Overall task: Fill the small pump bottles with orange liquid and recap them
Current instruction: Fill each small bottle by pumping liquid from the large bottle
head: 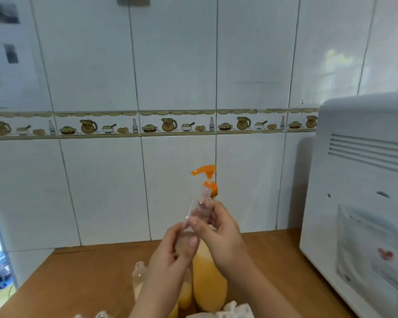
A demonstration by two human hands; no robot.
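White wall tiles back a wooden counter. An empty small bottle is gripped by both the left hand and right hand, neck tilted toward one o'clock, just below the big dispenser's orange pump.

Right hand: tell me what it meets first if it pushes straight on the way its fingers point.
The small clear bottle the right hand already pinches; beyond it, the left hand.

Both hands up front: left hand and right hand grip small clear bottle, uncapped, tilted, neck beside orange pump head of large orange-liquid bottle on wooden counter.
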